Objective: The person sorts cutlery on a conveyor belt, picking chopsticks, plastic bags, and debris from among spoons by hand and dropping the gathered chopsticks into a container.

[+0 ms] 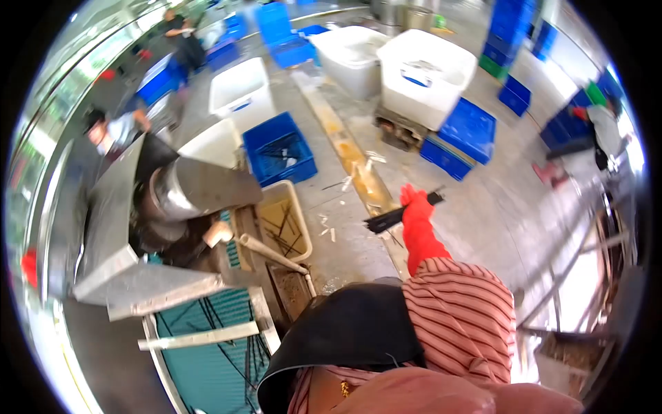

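Your right hand [415, 201] grasps black strips [386, 220] over the gutter [365, 178]'s edge; your left hand's grip you cannot tell.

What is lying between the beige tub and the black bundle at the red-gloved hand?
In the head view, grey floor with small white scraps lies between the beige tub and the black bundle.

Red-gloved right hand [416, 200], dark bundle [387, 219] in its grip, blue crate [288, 174], white tubs [419, 103]
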### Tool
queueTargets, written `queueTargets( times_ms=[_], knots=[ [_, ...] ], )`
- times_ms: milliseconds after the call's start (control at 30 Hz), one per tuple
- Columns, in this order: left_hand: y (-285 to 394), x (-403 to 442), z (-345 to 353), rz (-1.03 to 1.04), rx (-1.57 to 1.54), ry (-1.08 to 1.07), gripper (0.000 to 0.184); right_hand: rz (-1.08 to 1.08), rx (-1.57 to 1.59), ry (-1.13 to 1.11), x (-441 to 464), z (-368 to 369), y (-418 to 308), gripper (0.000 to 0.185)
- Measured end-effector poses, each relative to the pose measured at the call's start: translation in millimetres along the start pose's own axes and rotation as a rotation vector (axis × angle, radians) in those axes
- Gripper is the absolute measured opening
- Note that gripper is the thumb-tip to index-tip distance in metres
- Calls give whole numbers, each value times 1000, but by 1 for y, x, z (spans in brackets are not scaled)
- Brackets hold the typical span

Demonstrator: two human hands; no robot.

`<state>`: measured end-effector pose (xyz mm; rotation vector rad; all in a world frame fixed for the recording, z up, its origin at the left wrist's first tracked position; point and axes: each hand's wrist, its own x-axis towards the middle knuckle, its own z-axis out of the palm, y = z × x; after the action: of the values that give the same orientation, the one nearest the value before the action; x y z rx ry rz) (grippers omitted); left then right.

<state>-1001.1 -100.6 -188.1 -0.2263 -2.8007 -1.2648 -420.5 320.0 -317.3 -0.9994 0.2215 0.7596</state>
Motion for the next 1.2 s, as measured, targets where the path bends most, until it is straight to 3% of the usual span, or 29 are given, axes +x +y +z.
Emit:
queueTargets(
  times_ms=[67,133,233,333,467,500,533,633,700,733,800,867,967,1100,1200],
  knots=[
    [10,15,16,41,40,-5,67,-5,192,-177,14,1,16,26],
    [16,26,28,51,70,-3,66,-29,145,-160,14,17,21,24],
    [21,35,39,56,105,-1,64,27,91,-140,18,35,21,37],
    [17,35,50,43,136,3,62,-53,131,-126,48,49,38,23],
    [-17,14,37,-78,215,0,60,-102,80,-85,101,87,67,26],
    [-29,-6,30,-139,251,7,60,-81,83,-232,149,82,97,27],
    [-41,-27,25,-203,266,13,60,-91,33,-211,140,109,98,24],
    [-65,-84,16,-336,337,27,59,12,-75,-361,111,197,104,51],
    [-64,-108,11,-384,373,24,58,-4,-14,-410,91,262,126,22],
    [-63,-115,7,-399,392,26,58,0,-24,-540,92,294,141,26],
    [-59,-132,8,-436,405,37,58,114,163,-591,66,382,179,11],
    [-55,-147,5,-461,423,48,58,174,176,-856,67,470,253,31],
    [-48,-169,11,-488,437,63,58,164,-33,-892,-37,553,289,36],
    [-42,-208,26,-552,431,87,59,108,-330,-868,-128,569,310,36],
    [-42,-244,32,-626,446,80,60,502,-158,-1241,-142,523,302,38]
  ],
)
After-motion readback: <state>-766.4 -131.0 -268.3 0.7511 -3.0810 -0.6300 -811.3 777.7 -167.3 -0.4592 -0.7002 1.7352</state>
